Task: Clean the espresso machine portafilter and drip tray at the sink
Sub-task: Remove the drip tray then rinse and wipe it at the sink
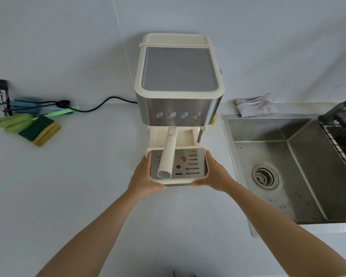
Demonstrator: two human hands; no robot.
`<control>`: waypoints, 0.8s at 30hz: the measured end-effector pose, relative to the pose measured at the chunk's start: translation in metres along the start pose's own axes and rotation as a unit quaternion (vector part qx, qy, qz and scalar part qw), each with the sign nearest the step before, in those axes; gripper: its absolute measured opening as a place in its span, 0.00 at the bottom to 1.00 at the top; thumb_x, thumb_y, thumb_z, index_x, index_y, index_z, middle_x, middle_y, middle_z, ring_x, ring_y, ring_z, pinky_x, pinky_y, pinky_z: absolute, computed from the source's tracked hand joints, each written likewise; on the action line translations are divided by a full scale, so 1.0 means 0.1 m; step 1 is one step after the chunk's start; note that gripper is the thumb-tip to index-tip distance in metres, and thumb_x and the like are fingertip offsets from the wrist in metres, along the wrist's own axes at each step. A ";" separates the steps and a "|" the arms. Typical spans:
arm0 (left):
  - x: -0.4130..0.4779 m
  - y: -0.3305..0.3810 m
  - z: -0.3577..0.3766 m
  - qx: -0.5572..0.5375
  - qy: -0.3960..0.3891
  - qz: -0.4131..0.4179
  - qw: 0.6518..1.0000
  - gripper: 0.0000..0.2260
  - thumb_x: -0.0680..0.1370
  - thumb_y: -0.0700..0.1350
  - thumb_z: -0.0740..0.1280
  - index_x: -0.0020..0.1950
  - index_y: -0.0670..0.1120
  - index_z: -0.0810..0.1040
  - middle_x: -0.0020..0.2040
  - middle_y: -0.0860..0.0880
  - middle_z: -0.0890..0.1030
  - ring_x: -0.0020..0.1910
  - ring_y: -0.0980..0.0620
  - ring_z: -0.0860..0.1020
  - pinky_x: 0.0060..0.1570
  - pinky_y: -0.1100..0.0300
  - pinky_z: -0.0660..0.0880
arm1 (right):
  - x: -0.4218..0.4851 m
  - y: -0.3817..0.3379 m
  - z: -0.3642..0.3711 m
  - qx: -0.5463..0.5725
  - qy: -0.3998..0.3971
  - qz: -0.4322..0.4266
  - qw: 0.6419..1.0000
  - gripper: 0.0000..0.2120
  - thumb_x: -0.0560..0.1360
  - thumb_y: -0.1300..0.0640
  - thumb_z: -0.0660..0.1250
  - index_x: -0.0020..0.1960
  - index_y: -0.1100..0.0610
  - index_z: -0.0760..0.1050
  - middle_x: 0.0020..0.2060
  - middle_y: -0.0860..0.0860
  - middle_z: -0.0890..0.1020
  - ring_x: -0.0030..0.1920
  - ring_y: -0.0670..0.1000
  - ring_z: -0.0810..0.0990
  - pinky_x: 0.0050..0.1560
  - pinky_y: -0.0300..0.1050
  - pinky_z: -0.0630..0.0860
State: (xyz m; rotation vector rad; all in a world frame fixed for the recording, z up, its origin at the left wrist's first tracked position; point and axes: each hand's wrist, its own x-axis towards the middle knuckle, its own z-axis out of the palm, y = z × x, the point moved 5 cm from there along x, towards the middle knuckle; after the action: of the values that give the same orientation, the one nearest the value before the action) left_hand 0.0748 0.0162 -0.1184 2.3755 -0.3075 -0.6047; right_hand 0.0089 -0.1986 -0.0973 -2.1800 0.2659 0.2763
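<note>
- Head view: the cream plastic drip tray with its slotted metal grate point(190, 166) is held at the foot of the cream and steel espresso machine point(179, 84), on the pale tabletop point(88, 176).
- The left hand point(143, 176) and right hand point(216, 172) are clamped on the tray's two sides, each grip closed around an edge.
- The cream-handled portafilter point(168, 154) is seen locked in the machine, its handle over the tray.
- The stainless steel sink point(288, 166) at the right is seen with nothing of the machine's in it.
- The task is judged barely begun: tray removal is in hand; nothing looks washed.
</note>
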 end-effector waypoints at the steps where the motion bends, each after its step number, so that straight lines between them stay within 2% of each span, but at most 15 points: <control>1: -0.07 -0.01 0.03 -0.002 -0.003 0.001 1.000 0.54 0.60 0.49 0.78 0.76 0.51 0.45 0.75 0.49 0.58 0.72 0.48 0.60 0.66 0.46 0.67 | -0.06 0.02 0.03 0.001 -0.003 0.000 1.000 0.43 0.59 0.56 0.79 0.65 0.46 0.56 0.55 0.45 0.74 0.52 0.46 0.76 0.39 0.31 0.73; 6: -0.37 -0.04 0.17 -0.018 -0.006 0.012 1.000 0.52 0.59 0.49 0.77 0.75 0.52 0.49 0.73 0.49 0.62 0.71 0.48 0.63 0.63 0.45 0.70 | -0.38 0.13 0.13 0.001 -0.003 0.007 1.000 0.43 0.59 0.55 0.79 0.64 0.44 0.56 0.53 0.42 0.74 0.51 0.44 0.77 0.36 0.29 0.74; 13: -0.68 0.05 0.30 -0.014 0.007 0.075 0.997 0.47 0.59 0.48 0.77 0.72 0.52 0.55 0.62 0.52 0.69 0.62 0.51 0.70 0.54 0.48 0.76 | -0.76 0.27 0.23 -0.002 0.018 0.026 1.000 0.43 0.58 0.54 0.79 0.64 0.43 0.56 0.53 0.40 0.73 0.51 0.43 0.76 0.35 0.30 0.74; 18: -0.85 0.08 0.44 0.007 -0.009 0.095 0.995 0.48 0.61 0.50 0.77 0.74 0.50 0.52 0.64 0.51 0.68 0.64 0.52 0.68 0.57 0.50 0.75 | -0.99 0.40 0.29 -0.008 0.025 0.040 0.999 0.46 0.58 0.54 0.79 0.66 0.45 0.54 0.55 0.42 0.72 0.53 0.45 0.76 0.36 0.30 0.74; 21: -0.93 0.09 0.52 0.020 -0.020 0.094 0.995 0.49 0.62 0.51 0.76 0.74 0.50 0.50 0.66 0.50 0.66 0.66 0.52 0.66 0.60 0.51 0.74 | -1.11 0.46 0.29 -0.005 0.027 0.041 0.999 0.47 0.59 0.55 0.79 0.68 0.47 0.54 0.57 0.44 0.72 0.55 0.47 0.75 0.41 0.33 0.76; 24: -1.03 0.11 0.59 0.024 -0.018 0.093 0.995 0.49 0.62 0.52 0.76 0.74 0.51 0.49 0.66 0.51 0.65 0.66 0.53 0.65 0.60 0.53 0.74 | -1.20 0.51 0.28 -0.011 0.025 0.043 0.999 0.47 0.58 0.54 0.79 0.69 0.49 0.54 0.59 0.46 0.72 0.57 0.47 0.75 0.49 0.41 0.78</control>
State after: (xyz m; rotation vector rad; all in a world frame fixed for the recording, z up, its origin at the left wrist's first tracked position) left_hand -0.0440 0.0135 -0.1159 2.3501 -0.5581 -0.5577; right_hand -0.1230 -0.1943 -0.1178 -2.2019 0.3874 0.2741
